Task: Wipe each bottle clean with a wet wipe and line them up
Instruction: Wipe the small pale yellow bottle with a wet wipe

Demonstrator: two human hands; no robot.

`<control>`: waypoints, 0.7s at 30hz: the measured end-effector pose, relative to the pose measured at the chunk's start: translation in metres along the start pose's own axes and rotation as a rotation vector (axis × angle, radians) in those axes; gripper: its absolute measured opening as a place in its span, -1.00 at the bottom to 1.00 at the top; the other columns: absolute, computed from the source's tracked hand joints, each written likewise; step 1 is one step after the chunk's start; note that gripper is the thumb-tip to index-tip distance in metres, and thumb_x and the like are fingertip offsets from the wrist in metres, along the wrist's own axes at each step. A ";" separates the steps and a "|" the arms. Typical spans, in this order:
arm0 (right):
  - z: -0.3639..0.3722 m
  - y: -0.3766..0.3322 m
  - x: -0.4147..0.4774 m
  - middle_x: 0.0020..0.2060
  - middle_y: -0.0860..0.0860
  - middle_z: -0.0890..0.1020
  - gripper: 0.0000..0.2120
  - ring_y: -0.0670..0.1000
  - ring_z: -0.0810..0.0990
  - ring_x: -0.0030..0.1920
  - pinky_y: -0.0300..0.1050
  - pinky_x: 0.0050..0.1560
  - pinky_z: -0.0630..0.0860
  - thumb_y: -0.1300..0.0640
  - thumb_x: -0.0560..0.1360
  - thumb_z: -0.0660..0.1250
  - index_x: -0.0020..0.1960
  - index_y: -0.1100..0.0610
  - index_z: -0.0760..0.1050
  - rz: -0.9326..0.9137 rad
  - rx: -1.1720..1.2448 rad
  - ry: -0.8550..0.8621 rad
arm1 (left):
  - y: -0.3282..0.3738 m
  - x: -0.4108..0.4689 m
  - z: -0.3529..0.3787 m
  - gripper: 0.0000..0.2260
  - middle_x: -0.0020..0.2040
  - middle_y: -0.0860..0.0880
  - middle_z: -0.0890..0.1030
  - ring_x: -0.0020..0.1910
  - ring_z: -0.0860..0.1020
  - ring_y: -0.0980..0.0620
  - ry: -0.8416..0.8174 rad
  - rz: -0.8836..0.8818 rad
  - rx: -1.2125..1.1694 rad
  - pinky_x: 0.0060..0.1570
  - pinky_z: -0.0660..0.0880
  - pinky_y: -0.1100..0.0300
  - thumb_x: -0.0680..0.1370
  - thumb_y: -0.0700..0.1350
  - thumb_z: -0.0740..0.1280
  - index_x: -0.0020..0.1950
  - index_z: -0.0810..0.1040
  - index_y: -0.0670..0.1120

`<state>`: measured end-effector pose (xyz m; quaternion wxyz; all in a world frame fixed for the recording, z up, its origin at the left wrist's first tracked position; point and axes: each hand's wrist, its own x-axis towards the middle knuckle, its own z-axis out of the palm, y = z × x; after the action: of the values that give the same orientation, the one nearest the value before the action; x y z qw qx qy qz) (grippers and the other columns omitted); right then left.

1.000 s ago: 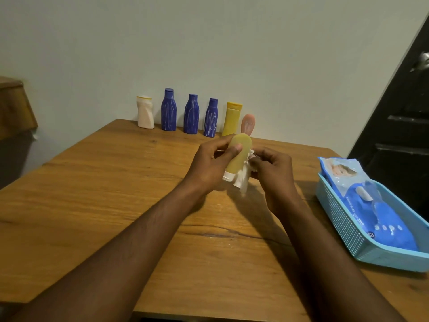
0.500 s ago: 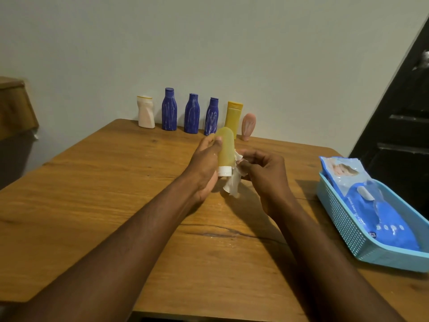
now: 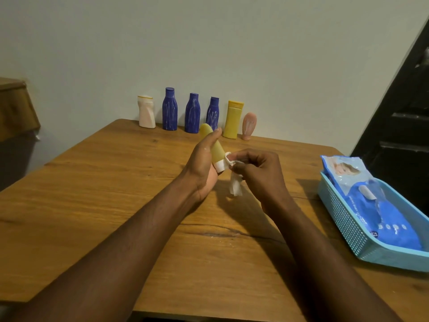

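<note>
My left hand (image 3: 203,163) grips a small yellow tube (image 3: 214,147) with a white cap, cap end down, above the middle of the wooden table (image 3: 92,194). My right hand (image 3: 260,173) pinches a crumpled white wet wipe (image 3: 234,188) against the cap; its loose end hangs below. Along the wall stands a row: a pale peach bottle (image 3: 146,111), three blue bottles (image 3: 170,109) (image 3: 192,113) (image 3: 213,112), a yellow bottle (image 3: 233,119) and a pink tube (image 3: 249,125).
A light blue basket (image 3: 348,224) at the table's right edge holds a blue pack of wet wipes (image 3: 380,205). A dark door stands at the far right. A wooden piece of furniture (image 3: 14,108) is at the far left.
My left hand has turned the yellow tube more upright and shifted it left. My right hand has moved the wipe down to the white cap.
</note>
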<state>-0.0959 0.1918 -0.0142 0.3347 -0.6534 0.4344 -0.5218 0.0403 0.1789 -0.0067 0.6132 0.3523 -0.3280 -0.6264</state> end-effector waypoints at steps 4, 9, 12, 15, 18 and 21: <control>-0.003 0.002 0.001 -0.11 -0.06 0.74 -0.80 -0.01 0.68 -0.03 0.21 0.08 0.64 0.29 0.52 0.37 0.04 0.11 0.71 -0.019 -0.007 0.060 | 0.000 -0.006 0.004 -0.70 0.03 -0.14 0.55 0.07 0.60 -0.10 -0.047 -0.024 0.021 0.20 0.57 -0.07 0.68 0.06 0.30 0.31 0.43 -0.10; 0.001 -0.002 -0.002 -0.02 -0.05 0.74 -0.77 -0.02 0.67 0.06 0.18 0.14 0.62 0.31 0.55 0.36 0.12 0.13 0.70 -0.091 0.032 0.042 | 0.000 -0.003 0.002 -0.72 0.00 -0.14 0.62 -0.04 0.64 -0.05 -0.041 -0.025 -0.010 0.04 0.62 -0.02 0.68 0.03 0.29 0.30 0.48 -0.11; 0.003 -0.007 -0.005 -0.02 -0.03 0.73 -0.73 -0.05 0.66 0.07 0.10 0.16 0.62 0.38 0.52 0.33 0.02 0.11 0.72 -0.179 0.024 -0.004 | 0.001 0.000 -0.002 -0.79 -0.09 -0.08 0.60 -0.15 0.61 0.03 0.006 0.006 0.003 -0.06 0.59 0.09 0.68 0.00 0.29 0.20 0.52 -0.12; 0.004 -0.010 -0.006 -0.08 -0.05 0.73 -0.73 -0.04 0.66 0.04 0.03 0.10 0.62 0.33 0.49 0.33 -0.10 0.01 0.71 -0.235 0.029 -0.092 | 0.002 0.003 -0.005 -0.77 -0.09 -0.07 0.56 -0.14 0.56 0.02 0.080 0.031 0.084 -0.07 0.53 0.08 0.67 0.05 0.31 0.14 0.55 -0.11; 0.004 -0.008 -0.005 -0.12 -0.07 0.73 -0.78 -0.05 0.65 0.00 -0.02 0.05 0.61 0.23 0.45 0.32 -0.15 -0.02 0.71 -0.199 0.018 -0.077 | 0.002 0.005 -0.005 -0.76 -0.02 -0.10 0.55 0.00 0.54 -0.07 0.074 0.030 0.097 0.16 0.55 -0.08 0.66 0.07 0.31 0.07 0.58 -0.09; 0.003 -0.003 -0.002 -0.09 -0.10 0.71 -0.77 -0.14 0.63 0.00 -0.15 0.01 0.54 0.32 0.51 0.36 -0.09 0.06 0.73 -0.171 -0.049 -0.002 | 0.001 0.005 -0.003 -0.75 0.02 -0.10 0.61 0.03 0.59 -0.05 0.042 -0.002 0.024 0.36 0.51 -0.14 0.67 0.04 0.32 0.17 0.59 -0.12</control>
<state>-0.0920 0.1945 -0.0127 0.2733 -0.6966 0.3894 -0.5370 0.0434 0.1743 -0.0079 0.6149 0.3731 -0.3222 -0.6155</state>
